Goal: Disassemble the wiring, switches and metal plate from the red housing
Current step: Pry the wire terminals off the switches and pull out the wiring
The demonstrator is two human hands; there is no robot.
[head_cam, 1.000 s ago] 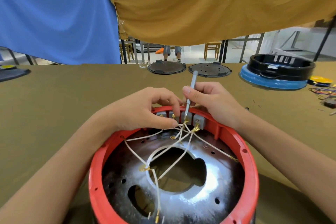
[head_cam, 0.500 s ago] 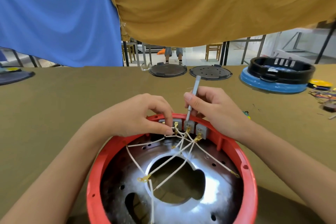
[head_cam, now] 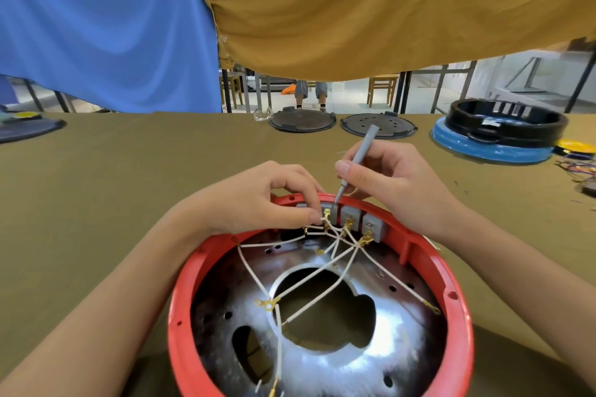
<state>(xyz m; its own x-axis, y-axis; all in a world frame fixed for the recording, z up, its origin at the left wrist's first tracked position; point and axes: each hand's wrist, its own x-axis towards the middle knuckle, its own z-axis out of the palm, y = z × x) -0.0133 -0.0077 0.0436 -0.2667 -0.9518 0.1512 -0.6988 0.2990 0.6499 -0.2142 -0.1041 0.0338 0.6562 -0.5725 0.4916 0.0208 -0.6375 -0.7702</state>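
Note:
The round red housing (head_cam: 180, 293) lies open in front of me, a shiny metal plate (head_cam: 387, 341) with a large cut-out inside it. White wires (head_cam: 309, 279) with brass terminals cross the plate and run to grey switches (head_cam: 371, 225) on the far inner wall. My left hand (head_cam: 258, 200) pinches a wire terminal at one of the left switches. My right hand (head_cam: 390, 180) grips a thin grey screwdriver (head_cam: 358, 158), its tip down at a switch beside my left fingertips.
On the olive-covered table, two dark round lids (head_cam: 303, 121) (head_cam: 377, 125) lie at the far edge. A black ring on a blue base (head_cam: 496, 145) stands at the far right, with loose coloured wires (head_cam: 577, 167) next to it. A dark disc (head_cam: 25, 130) lies far left.
The housing and both hands sit lower in view than before. My left fingers have shifted along the switch row to a terminal; the screwdriver tip stays at the switches.

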